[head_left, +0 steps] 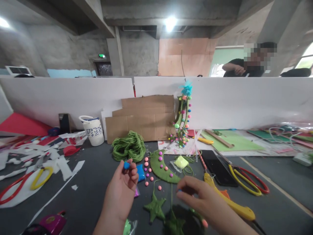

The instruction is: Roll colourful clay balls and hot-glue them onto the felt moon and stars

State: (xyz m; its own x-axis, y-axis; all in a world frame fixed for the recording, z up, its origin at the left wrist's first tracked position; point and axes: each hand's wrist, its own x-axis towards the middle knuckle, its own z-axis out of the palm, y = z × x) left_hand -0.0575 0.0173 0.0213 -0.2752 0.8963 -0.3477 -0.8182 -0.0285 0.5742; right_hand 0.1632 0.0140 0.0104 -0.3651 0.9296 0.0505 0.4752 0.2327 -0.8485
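Note:
My left hand (123,186) is palm up, its fingers curled around a lump of blue clay (126,165). My right hand (195,194) is closed in a pinch, with a small bit of blue clay (179,190) showing at the fingertips. Between and beyond the hands lies a green crescent moon (158,169) dotted with pink and purple balls. Several loose pink balls (146,164) rest along its left side. A green star (155,207) hangs off it by a cord, and a second star (174,223) lies nearer me. A blue clay packet (141,173) is partly behind my left hand.
Green cord (128,145) lies coiled before cardboard (144,122). A finished-looking ornament (183,117) leans at the back. Right are a yellow glue gun (230,202), a phone (218,168) and scissors (246,179); left are scissors (41,178), paper scraps (65,166) and a white bucket (94,132).

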